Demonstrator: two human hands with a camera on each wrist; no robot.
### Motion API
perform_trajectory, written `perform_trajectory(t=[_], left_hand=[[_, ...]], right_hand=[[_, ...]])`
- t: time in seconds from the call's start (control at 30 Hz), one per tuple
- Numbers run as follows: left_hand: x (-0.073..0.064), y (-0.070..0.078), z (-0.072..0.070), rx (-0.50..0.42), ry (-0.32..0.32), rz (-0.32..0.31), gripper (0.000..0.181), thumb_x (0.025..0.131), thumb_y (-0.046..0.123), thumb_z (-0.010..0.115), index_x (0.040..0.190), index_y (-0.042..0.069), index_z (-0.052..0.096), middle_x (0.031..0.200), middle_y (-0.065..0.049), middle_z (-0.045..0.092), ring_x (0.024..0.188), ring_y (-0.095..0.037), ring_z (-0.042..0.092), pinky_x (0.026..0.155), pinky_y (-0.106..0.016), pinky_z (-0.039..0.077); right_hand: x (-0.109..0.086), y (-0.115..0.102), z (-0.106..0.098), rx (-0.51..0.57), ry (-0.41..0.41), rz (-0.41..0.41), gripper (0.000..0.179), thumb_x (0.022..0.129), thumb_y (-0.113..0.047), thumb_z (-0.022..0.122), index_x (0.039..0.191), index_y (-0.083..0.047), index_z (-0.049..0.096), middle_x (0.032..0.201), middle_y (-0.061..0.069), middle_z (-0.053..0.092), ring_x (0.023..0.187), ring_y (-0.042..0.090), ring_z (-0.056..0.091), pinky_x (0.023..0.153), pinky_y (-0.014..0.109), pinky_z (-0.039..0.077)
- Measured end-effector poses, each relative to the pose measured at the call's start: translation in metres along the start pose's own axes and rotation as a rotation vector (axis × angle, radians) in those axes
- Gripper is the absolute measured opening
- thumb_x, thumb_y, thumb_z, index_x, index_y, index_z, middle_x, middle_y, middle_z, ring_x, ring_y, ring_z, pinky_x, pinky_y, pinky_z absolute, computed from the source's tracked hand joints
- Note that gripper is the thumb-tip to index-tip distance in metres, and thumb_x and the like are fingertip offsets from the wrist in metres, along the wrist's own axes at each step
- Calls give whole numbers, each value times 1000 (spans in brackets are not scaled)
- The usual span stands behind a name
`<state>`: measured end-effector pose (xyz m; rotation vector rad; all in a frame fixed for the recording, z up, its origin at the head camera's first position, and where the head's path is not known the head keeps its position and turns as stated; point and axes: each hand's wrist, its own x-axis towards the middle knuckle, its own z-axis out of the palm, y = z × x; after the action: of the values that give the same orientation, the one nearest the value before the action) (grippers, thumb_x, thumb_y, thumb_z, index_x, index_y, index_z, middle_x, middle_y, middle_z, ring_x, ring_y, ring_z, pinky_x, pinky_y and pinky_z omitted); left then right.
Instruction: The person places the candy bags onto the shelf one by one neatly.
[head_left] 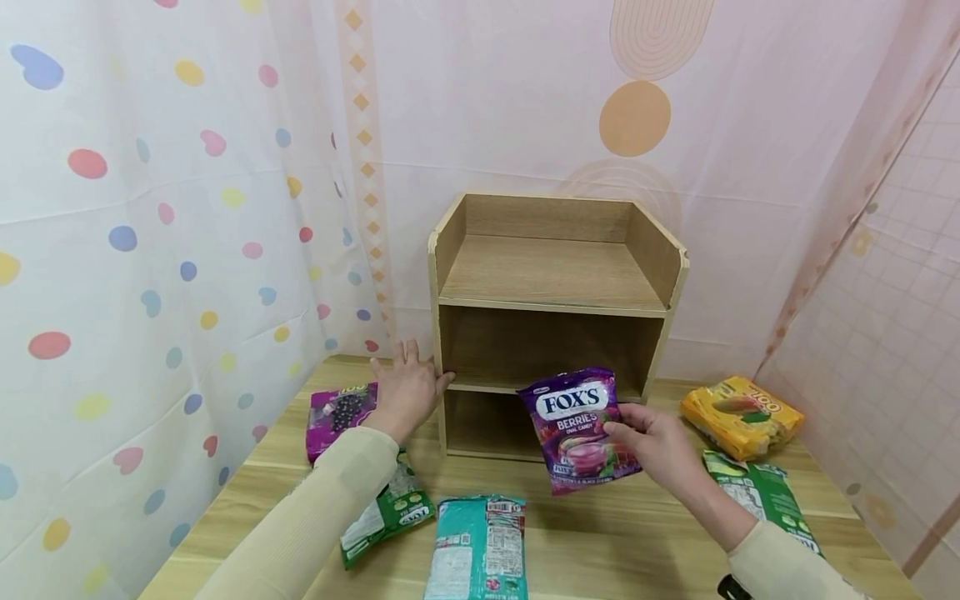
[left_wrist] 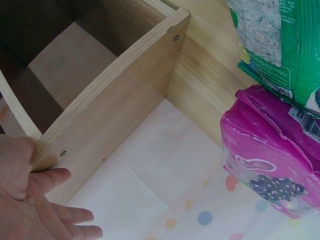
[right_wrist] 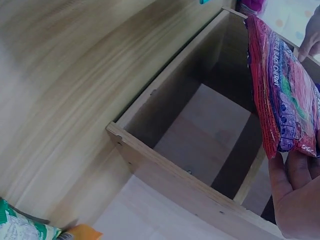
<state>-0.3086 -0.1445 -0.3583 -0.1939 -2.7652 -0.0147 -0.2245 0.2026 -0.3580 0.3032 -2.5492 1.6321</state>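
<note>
My right hand (head_left: 660, 446) pinches the right edge of a purple bag of Fox's Berries candy (head_left: 581, 433), thumb in front. The bag hangs upright in front of the wooden shelf (head_left: 555, 308), near its middle board. In the right wrist view the fingers (right_wrist: 297, 175) lie behind the candy bag (right_wrist: 285, 95). My left hand (head_left: 408, 387) rests against the shelf's left side panel, its thumb at the front edge and its fingers spread outside. The left wrist view shows the left hand (left_wrist: 40, 195) touching that panel's edge (left_wrist: 110, 85).
A purple packet with dark berries (head_left: 337, 412) and a green bag (head_left: 390, 508) lie left of the shelf. A teal bag (head_left: 476, 546) lies in front. To the right are a yellow mango packet (head_left: 742, 417) and another green bag (head_left: 765, 496). Curtains hang behind the wooden table.
</note>
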Motion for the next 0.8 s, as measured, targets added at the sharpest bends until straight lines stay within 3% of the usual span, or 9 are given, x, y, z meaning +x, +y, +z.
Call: perform_trajectory(t=[0.57, 0.8], left_hand=[[1, -1, 2, -24, -35, -5, 55, 104, 47, 44, 131, 5, 64, 152, -30, 33, 144, -48, 20, 101, -79, 19], [0, -1, 2, -26, -44, -8, 55, 104, 48, 44, 133, 5, 62, 153, -31, 32, 144, -49, 20, 101, -79, 18]], right_hand=[[6, -17, -10, 13, 54, -77, 27, 98, -10, 63, 117, 9, 66, 102, 18, 72, 82, 17, 71, 71, 27, 57], [10, -25, -14, -7, 62, -55, 28, 99, -13, 62, 119, 6, 66, 104, 17, 72, 86, 18, 70, 74, 26, 57]])
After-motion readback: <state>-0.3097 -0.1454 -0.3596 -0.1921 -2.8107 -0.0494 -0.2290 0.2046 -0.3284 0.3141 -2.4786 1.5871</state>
